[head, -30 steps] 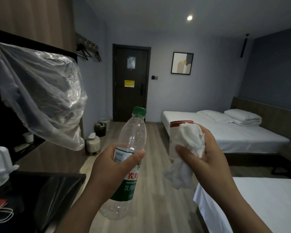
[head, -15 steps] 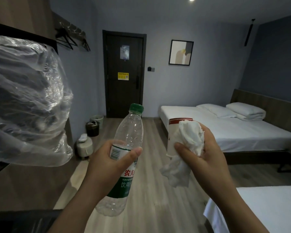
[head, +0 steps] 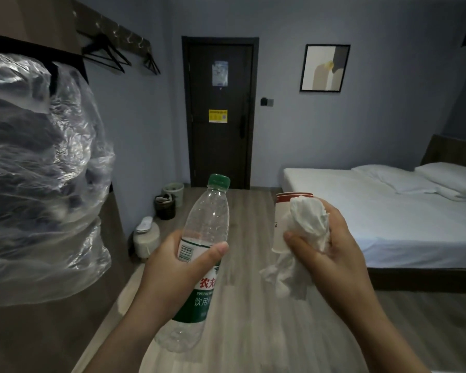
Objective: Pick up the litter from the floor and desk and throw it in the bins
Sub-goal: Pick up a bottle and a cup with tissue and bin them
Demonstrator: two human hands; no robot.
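The plastic bottle (head: 207,222) carries a white-and-green label (head: 203,300). Red characters "农夫" run off at its visible edge. Beneath is small white print beginning "PURIFIED", then larger white "饮用" on the green band. A barcode (head: 186,253) stands on the white part, digits unreadable. The paper cup (head: 280,211) shows one dark mark, not legible. On the door (head: 221,152), a yellow notice (head: 218,116) and a pale sheet (head: 220,73) are both illegible.
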